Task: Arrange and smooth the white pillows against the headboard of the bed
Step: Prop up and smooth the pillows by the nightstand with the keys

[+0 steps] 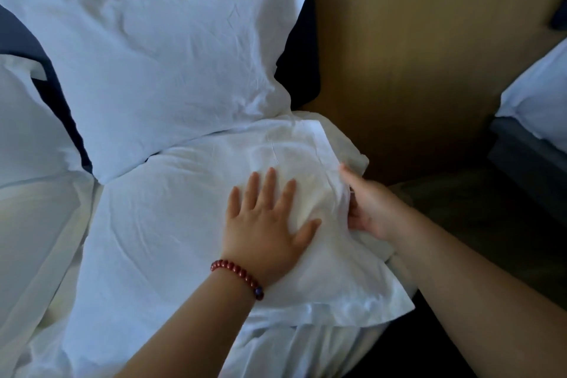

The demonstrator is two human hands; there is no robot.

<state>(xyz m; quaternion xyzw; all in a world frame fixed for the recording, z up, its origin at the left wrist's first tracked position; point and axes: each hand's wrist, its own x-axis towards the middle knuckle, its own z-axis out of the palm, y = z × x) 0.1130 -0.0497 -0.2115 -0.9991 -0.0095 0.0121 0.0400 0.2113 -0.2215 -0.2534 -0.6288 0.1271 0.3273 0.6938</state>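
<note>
A large white pillow [165,64] stands propped against the dark blue headboard [300,70]. In front of it a second white pillow [159,224] lies flat on the bed. My left hand [267,224], with a red bead bracelet on the wrist, presses flat on this pillow with its fingers spread. My right hand [368,202] grips the pillow's right edge, where the fabric bunches; its fingertips are tucked under the cloth. Another white pillow [27,126] shows partly at the left edge.
A wooden wall panel [429,55] rises right of the headboard. A second bed with white bedding [540,101] sits at the far right, across a dark floor gap [475,209]. Rumpled white sheets [276,347] cover the near bed.
</note>
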